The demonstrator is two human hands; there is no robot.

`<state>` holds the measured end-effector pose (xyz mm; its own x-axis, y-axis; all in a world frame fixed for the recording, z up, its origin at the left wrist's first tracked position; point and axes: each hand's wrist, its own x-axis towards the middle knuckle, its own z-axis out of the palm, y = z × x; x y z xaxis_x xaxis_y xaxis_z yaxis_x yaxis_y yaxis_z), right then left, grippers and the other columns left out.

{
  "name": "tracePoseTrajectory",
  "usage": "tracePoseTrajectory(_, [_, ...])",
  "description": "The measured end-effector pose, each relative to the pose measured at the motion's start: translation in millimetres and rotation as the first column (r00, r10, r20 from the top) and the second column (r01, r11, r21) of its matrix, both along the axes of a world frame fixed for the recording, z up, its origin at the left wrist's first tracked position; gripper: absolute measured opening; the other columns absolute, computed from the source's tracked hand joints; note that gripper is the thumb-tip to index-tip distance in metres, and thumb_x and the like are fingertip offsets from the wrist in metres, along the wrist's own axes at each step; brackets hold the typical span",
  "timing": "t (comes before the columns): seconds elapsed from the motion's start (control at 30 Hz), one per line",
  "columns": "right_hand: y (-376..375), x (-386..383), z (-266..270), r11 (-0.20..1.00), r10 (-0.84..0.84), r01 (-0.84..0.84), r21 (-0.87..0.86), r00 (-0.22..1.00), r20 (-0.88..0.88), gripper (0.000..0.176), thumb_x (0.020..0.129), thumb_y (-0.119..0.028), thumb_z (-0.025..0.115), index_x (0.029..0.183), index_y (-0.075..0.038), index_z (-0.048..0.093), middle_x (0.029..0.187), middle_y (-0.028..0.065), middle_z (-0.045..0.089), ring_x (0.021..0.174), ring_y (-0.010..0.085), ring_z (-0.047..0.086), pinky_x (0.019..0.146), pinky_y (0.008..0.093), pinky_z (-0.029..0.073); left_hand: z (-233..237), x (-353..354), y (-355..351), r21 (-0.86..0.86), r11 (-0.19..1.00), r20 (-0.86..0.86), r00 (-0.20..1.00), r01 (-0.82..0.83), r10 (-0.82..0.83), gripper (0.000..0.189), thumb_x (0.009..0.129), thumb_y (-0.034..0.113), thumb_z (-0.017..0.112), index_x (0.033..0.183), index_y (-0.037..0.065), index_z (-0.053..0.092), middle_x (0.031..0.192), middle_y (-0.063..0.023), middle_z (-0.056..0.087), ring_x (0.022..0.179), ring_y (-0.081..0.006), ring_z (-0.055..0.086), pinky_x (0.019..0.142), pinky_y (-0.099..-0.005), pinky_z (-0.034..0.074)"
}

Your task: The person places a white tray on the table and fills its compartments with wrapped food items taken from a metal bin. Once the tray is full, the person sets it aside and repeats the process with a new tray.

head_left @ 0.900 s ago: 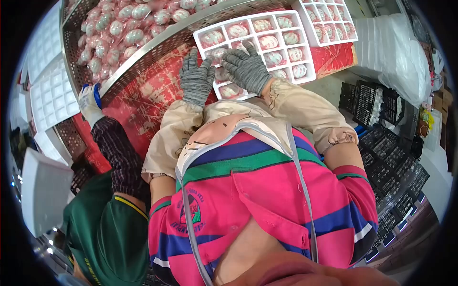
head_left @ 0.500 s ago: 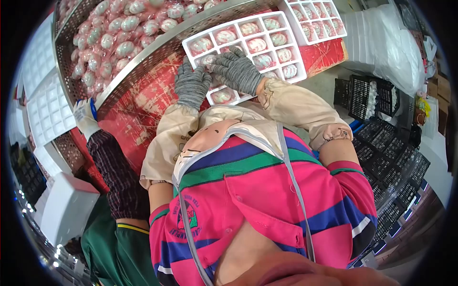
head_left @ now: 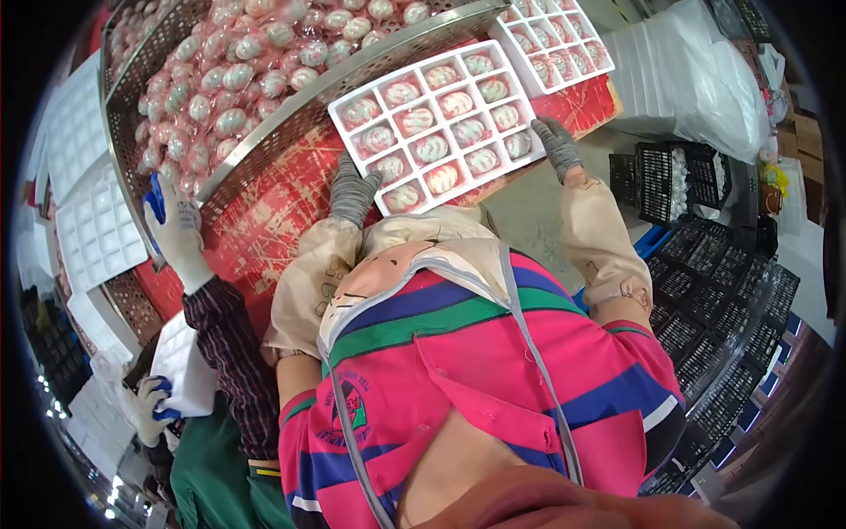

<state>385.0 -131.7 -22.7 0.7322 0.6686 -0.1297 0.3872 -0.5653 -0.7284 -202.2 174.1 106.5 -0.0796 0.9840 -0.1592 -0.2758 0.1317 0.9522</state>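
Observation:
A white foam tray (head_left: 474,179) lies in front of me, its compartments filled with plastic-wrapped eggs (head_left: 432,148) printed in red. My left hand (head_left: 354,189), in a grey knit glove, grips the tray's near left side. On the opposite side my right hand (head_left: 555,148), gloved alike, holds the right edge with its fingers along the outer wall. The undersides of both hands are hidden. Whether the tray rests fully on the red tabletop (head_left: 256,251) cannot be told.
A perforated metal bin (head_left: 291,97) of wrapped eggs stands behind. Another filled tray (head_left: 551,84) sits at the far right. Left, a co-worker's gloved hand (head_left: 176,234) is by the bin; another holds a white foam box (head_left: 185,366). Black crates (head_left: 705,282) stand right.
Both hands have left the eggs inside the tray and now hold its sides. My right hand moved right and the front compartments are uncovered. The co-worker's second hand and box came into view.

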Motion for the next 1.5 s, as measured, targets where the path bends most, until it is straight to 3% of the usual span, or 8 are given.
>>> tracePoseTrajectory(0.07, [4,11,3,0.999,0.022,-0.047,-0.025,0.790,-0.613,0.053,0.084,-0.032,0.066,0.124,0.000,0.054,0.121,0.0117,0.059,0.108,0.0212,0.056,0.090,0.0323,0.044,-4,-7,-1,-0.063,0.998,0.072,0.997,0.031,-0.027,0.050,0.097,0.035,0.039,0.136,0.005,0.041,0.115,-0.0063,0.057,0.094,-0.0168,0.054,0.082,-0.0308,0.042])
tracePoseTrajectory(0.23, [20,-5,24,0.993,-0.049,-0.041,-0.108,0.697,-0.715,0.048,0.079,-0.034,0.070,0.110,0.002,0.062,0.099,0.0107,0.066,0.087,0.0191,0.063,0.079,0.0311,0.049,5,-20,-6,-0.003,0.931,0.529,0.791,0.365,-0.308,0.044,0.095,0.030,0.040,0.129,0.004,0.048,0.121,-0.0079,0.054,0.101,-0.0220,0.052,0.093,-0.0358,0.037])
tracePoseTrajectory(0.4, [-12,-30,50,0.999,0.000,-0.034,-0.041,0.773,-0.634,0.041,0.080,-0.029,0.069,0.108,0.000,0.063,0.098,0.0109,0.066,0.087,0.0195,0.064,0.078,0.0317,0.050,-43,34,-54,0.284,0.955,-0.052,0.996,0.080,-0.068,0.042,0.089,0.012,0.047,0.130,0.004,0.045,0.119,-0.0087,0.056,0.102,-0.0208,0.054,0.094,-0.0328,0.040])
tracePoseTrajectory(0.5, [-50,-43,51,0.997,0.003,-0.039,-0.067,0.883,-0.470,0.045,0.080,-0.029,0.069,0.111,0.002,0.061,0.102,0.0110,0.065,0.092,0.0183,0.062,0.082,0.0311,0.048,-138,148,-120,-0.042,0.891,-0.624,0.685,0.451,-0.377,0.051,0.083,0.000,0.054,0.133,0.004,0.042,0.115,-0.0092,0.058,0.099,-0.0177,0.056,0.088,-0.0292,0.043])
tracePoseTrajectory(0.57, [-77,-51,55,0.990,0.055,0.012,0.137,0.880,-0.473,0.051,0.079,-0.028,0.068,0.118,0.002,0.056,0.108,0.0119,0.062,0.095,0.0185,0.061,0.084,0.0307,0.047,-121,199,-142,-0.200,0.724,-0.279,0.670,0.661,-0.688,0.057,0.081,-0.007,0.052,0.135,0.003,0.038,0.114,-0.0099,0.058,0.098,-0.0162,0.056,0.085,-0.0276,0.045])
tracePoseTrajectory(0.67, [-111,-66,90,0.923,-0.057,0.290,0.253,0.754,-0.654,0.050,0.077,-0.027,0.070,0.115,0.003,0.056,0.104,0.0134,0.063,0.093,0.0222,0.061,0.082,0.0318,0.048,-118,215,-141,-0.114,0.689,-0.557,0.528,0.716,-0.641,0.063,0.079,0.002,0.059,0.137,0.004,0.034,0.112,-0.0161,0.060,0.097,-0.0230,0.060,0.084,-0.0337,0.048])
tracePoseTrajectory(0.9, [-203,-37,70,0.698,-0.007,0.662,0.272,0.386,-0.923,0.053,0.082,-0.022,0.059,0.128,0.001,0.045,0.119,0.0152,0.057,0.104,0.0290,0.060,0.094,0.0411,0.048,-62,332,-168,0.026,0.469,-0.279,0.457,0.883,-0.844,0.068,0.077,0.002,0.068,0.137,0.006,0.038,0.116,-0.0125,0.059,0.107,-0.0196,0.056,0.090,-0.0309,0.046])
tracePoseTrajectory(1.5, [-10,124,65,0.361,0.060,0.826,0.432,0.442,-0.895,0.049,0.088,-0.024,0.057,0.129,-0.002,0.043,0.119,0.0155,0.056,0.102,0.0283,0.060,0.090,0.0420,0.051,-13,696,76,-0.053,0.145,-0.505,0.099,0.988,-0.857,0.052,0.083,0.010,0.059,0.134,0.006,0.046,0.119,-0.0086,0.058,0.107,-0.0203,0.054,0.091,-0.0295,0.044])
